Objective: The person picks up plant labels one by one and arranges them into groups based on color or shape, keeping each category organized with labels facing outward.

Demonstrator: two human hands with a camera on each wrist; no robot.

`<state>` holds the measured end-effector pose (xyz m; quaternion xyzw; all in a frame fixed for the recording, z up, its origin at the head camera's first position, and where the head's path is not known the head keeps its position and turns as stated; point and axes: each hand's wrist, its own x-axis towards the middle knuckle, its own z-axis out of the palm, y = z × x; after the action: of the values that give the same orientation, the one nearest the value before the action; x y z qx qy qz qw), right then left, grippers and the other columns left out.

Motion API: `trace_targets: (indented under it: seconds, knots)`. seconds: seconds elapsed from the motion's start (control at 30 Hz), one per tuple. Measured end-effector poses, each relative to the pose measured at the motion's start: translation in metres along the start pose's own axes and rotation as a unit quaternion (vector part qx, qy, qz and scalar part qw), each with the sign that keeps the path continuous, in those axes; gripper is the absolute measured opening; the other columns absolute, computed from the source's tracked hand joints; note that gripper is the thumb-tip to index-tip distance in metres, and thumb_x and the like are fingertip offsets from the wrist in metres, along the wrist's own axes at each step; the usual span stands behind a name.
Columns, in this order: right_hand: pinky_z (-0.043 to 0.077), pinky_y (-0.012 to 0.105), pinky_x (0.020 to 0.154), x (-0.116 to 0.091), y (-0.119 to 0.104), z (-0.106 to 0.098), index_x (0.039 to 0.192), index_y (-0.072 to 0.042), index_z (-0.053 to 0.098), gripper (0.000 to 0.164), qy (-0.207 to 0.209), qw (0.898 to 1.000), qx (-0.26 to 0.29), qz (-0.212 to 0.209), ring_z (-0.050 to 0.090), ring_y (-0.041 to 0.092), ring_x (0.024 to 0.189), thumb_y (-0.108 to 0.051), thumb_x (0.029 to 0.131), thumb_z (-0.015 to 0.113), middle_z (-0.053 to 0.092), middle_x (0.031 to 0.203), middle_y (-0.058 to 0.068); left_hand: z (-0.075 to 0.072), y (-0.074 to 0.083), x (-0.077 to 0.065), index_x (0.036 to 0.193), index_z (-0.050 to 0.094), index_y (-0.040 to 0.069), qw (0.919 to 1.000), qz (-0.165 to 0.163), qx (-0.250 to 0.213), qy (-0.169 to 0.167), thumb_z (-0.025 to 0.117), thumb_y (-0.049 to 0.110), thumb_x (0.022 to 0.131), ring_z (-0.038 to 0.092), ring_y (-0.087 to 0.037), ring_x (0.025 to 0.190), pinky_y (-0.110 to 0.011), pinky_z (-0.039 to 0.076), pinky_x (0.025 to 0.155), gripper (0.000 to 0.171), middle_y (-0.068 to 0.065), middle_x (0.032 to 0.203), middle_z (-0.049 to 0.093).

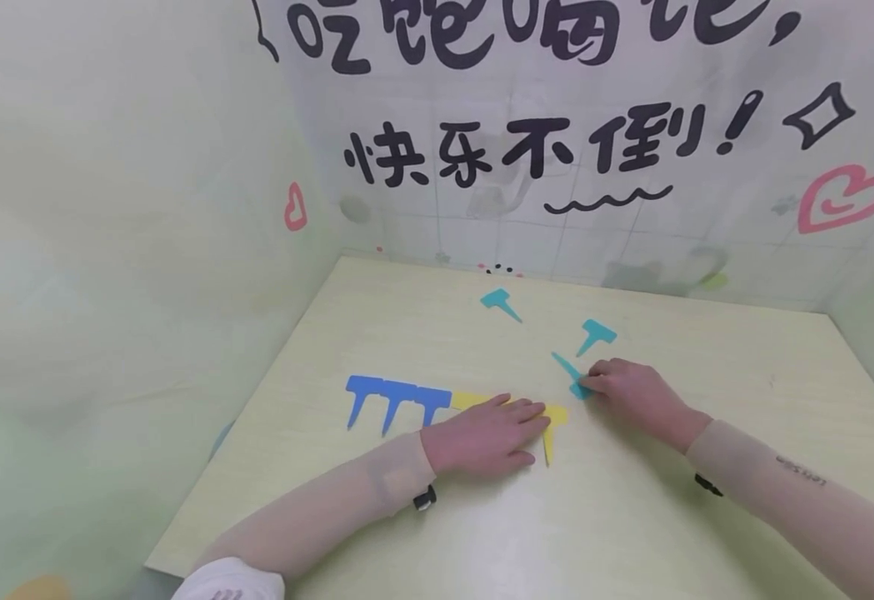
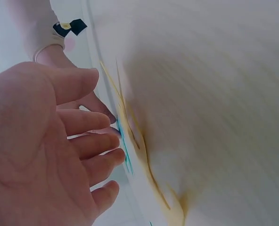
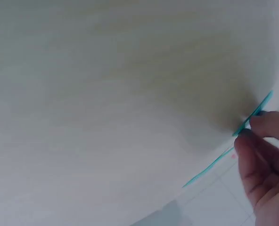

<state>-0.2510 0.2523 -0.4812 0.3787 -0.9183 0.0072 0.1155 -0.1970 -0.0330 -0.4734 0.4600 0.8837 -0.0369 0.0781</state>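
In the head view, my left hand [image 1: 491,435] lies flat over a row of yellow T-shaped plant labels [image 1: 556,415], its fingertips on their heads. The left wrist view shows those fingers slightly bent beside the yellow labels [image 2: 151,176], with nothing gripped. Joined to the row's left end are blue plant labels [image 1: 401,392], stems pointing toward me. Just beyond the right end, my right hand [image 1: 637,398] pinches the head of a teal plant label [image 1: 567,364] between thumb and fingers. Its stem points up and left. The right wrist view shows this teal label [image 3: 266,100] at the fingertips.
Two more teal plant labels lie farther back, one [image 1: 497,299] toward the rear wall and another [image 1: 598,332] just behind my right hand. The pale wooden table [image 1: 272,483] meets a backdrop [image 1: 481,225] with black lettering. A small blue thing [image 1: 222,436] shows past the table's left edge.
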Motion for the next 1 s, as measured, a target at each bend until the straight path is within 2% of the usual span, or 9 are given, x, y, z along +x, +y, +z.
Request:
trace_targets:
  seconds: [0.13,0.23,0.37,0.53,0.67,0.77,0.83,1.0]
  knots:
    - [0.058,0.048,0.083,-0.002,0.014,0.002,0.111,-0.004,0.078,0.030,0.001,1.000,0.023,-0.009,0.069,0.033,0.101,0.003,0.082,0.080,0.072,0.110,0.013,0.002,0.002,0.008,0.159,0.034,0.017,0.9999,0.007,0.009,-0.010,0.041,0.047,0.107,0.026,-0.016,0.150,-0.038,0.019,0.122,0.060,0.000,0.164,0.029]
    - [0.058,0.049,0.083,-0.003,0.019,0.006,0.112,-0.004,0.076,0.027,0.018,0.998,0.063,0.025,0.070,0.032,0.101,-0.005,0.086,0.078,0.073,0.111,0.012,0.002,0.003,0.011,0.158,0.035,0.016,0.9999,0.010,0.011,-0.007,0.040,0.046,0.107,0.027,-0.017,0.149,-0.039,0.021,0.121,0.059,-0.001,0.163,0.032]
    - [0.059,0.047,0.078,0.000,0.015,0.009,0.112,-0.007,0.076,0.026,0.037,0.991,0.097,0.079,0.071,0.029,0.095,-0.019,0.089,0.077,0.073,0.107,0.009,0.001,0.004,0.015,0.156,0.038,0.014,0.9997,0.008,0.019,0.009,0.036,0.045,0.109,0.029,-0.016,0.148,-0.039,0.023,0.121,0.056,-0.002,0.161,0.036]
    - [0.059,0.049,0.077,0.004,0.005,0.010,0.106,-0.007,0.078,0.022,0.029,0.991,0.083,0.104,0.070,0.032,0.094,-0.020,0.089,0.077,0.073,0.104,0.012,-0.003,0.009,0.022,0.150,0.047,0.012,0.9989,0.013,0.036,0.026,0.038,0.045,0.108,0.037,-0.017,0.144,-0.037,0.028,0.119,0.054,-0.003,0.155,0.044]
    - [0.058,0.051,0.079,0.004,0.003,0.012,0.103,-0.005,0.079,0.019,0.027,0.991,0.072,0.113,0.070,0.035,0.097,-0.018,0.089,0.077,0.074,0.105,0.014,-0.004,0.013,0.025,0.144,0.054,0.013,0.9984,0.017,0.048,0.024,0.040,0.045,0.108,0.041,-0.015,0.140,-0.037,0.029,0.118,0.051,-0.002,0.151,0.049]
    - [0.057,0.052,0.084,0.003,0.006,0.013,0.102,-0.004,0.079,0.019,0.024,0.991,0.077,0.103,0.070,0.036,0.100,-0.018,0.089,0.076,0.074,0.107,0.016,-0.002,0.013,0.025,0.144,0.055,0.013,0.9982,0.015,0.055,0.020,0.041,0.045,0.107,0.041,-0.014,0.141,-0.037,0.030,0.118,0.051,-0.002,0.151,0.049]
    - [0.057,0.051,0.085,0.001,0.009,0.011,0.102,-0.002,0.079,0.019,0.023,0.993,0.083,0.081,0.070,0.036,0.101,-0.016,0.089,0.077,0.074,0.109,0.016,-0.002,0.013,0.025,0.145,0.054,0.012,0.9981,0.015,0.056,0.019,0.041,0.045,0.107,0.041,-0.015,0.141,-0.037,0.030,0.118,0.051,-0.002,0.151,0.048]
    - [0.058,0.048,0.085,-0.004,0.027,0.008,0.106,-0.002,0.079,0.023,0.020,0.996,0.086,-0.007,0.072,0.033,0.100,-0.012,0.086,0.080,0.073,0.113,0.016,0.000,0.012,0.024,0.147,0.051,0.011,0.9985,0.017,0.050,0.015,0.041,0.044,0.108,0.039,-0.016,0.143,-0.035,0.029,0.118,0.053,-0.004,0.154,0.046]
